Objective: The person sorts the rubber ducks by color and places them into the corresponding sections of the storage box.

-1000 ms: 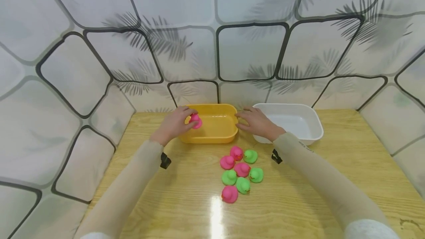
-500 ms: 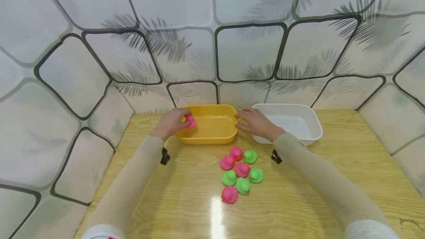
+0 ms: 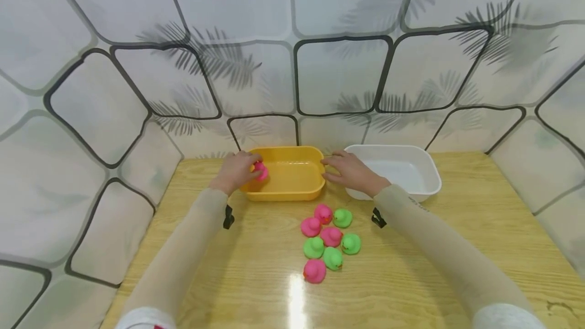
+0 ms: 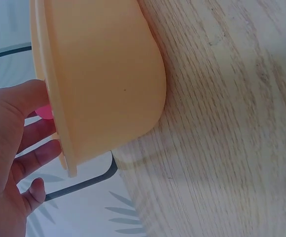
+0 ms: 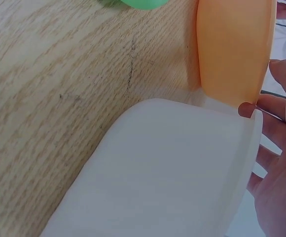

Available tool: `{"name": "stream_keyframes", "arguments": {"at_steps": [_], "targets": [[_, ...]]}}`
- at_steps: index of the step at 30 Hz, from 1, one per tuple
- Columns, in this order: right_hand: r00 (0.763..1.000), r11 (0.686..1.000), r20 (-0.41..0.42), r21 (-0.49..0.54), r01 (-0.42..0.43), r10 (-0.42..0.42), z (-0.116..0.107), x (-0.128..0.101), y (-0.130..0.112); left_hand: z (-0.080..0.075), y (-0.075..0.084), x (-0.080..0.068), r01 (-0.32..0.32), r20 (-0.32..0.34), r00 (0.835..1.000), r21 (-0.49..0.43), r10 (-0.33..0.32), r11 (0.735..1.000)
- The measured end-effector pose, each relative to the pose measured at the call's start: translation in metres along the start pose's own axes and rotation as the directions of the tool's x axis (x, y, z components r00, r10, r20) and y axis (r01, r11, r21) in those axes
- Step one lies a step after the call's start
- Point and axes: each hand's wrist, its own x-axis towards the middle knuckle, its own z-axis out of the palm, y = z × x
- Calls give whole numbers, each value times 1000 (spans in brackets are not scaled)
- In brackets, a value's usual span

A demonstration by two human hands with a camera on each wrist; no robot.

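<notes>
Left hand (image 3: pixel 236 170), fingers pinched on a pink duck (image 3: pixel 261 170) held over the left end of the yellow tub (image 3: pixel 292 194); right hand (image 3: pixel 349 170), fingers loosely spread, resting where that tub meets the white tub (image 3: pixel 429 174); loose pink and green ducks (image 3: pixel 330 241) lie on the wooden table (image 3: pixel 457 248) nearer the person
</notes>
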Motion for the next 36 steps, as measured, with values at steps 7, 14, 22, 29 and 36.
{"name": "stream_keyframes", "arguments": {"at_steps": [7,14,22,29,36], "targets": [[1000,1000,-5,-14,14,-14,0,-1,0,5,-2,-1,11,-3,1000,-4,-11,1000],[1000,1000,0,-14,6,-6,-1,0,-1,3,-2,-7,22,-4,1000,-74,-23,997],[1000,1000,8,-22,3,-3,0,1,-1,2,-1,-18,-53,-100,994,-111,42,992],[1000,1000,-6,-25,11,-12,0,1,-3,7,8,-34,-178,-256,958,-160,133,971],[1000,999,-6,-44,15,-16,0,2,-4,14,29,-54,-281,-306,924,-136,229,950]]}}
